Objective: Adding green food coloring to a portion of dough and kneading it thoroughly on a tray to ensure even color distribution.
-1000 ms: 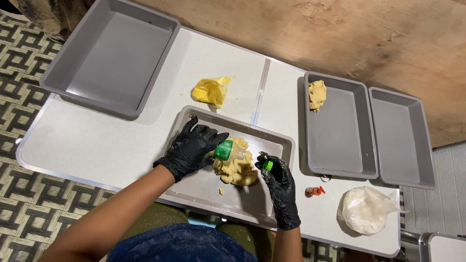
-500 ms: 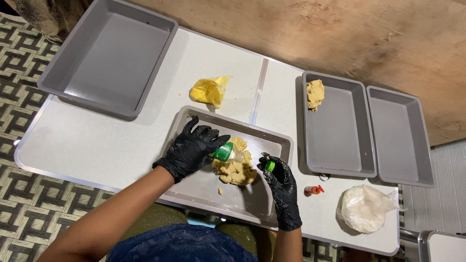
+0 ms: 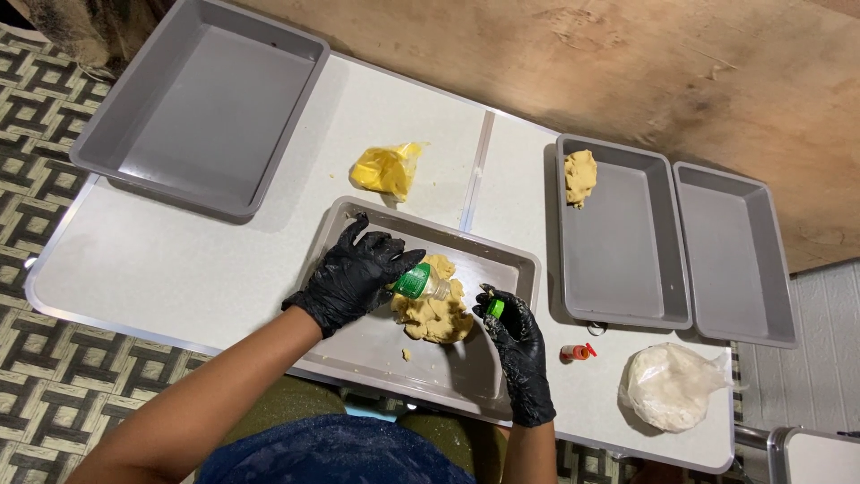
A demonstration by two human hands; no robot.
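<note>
Both my hands wear black gloves over a grey metal tray [image 3: 358,345] at the table's near edge. My left hand [image 3: 354,273] grips a small clear bottle with a green label [image 3: 418,281], tipped on its side with its mouth over a lump of pale yellow dough [image 3: 434,314] in the tray. My right hand [image 3: 515,345] pinches the bottle's green cap [image 3: 494,308] just right of the dough. A small dough crumb [image 3: 408,353] lies on the tray below the lump.
A large grey bin [image 3: 202,108] stands at the far left. Two narrower grey bins [image 3: 623,242] [image 3: 735,260] sit at the right, one holding a dough piece [image 3: 580,177]. A yellow bag [image 3: 387,168], a small red-capped bottle [image 3: 575,352] and a white flour bag [image 3: 672,385] lie on the white table [image 3: 161,260].
The bottle in my left hand and the cap in my right have shifted only slightly; the view drifted a little. Nothing was picked up or let go.
</note>
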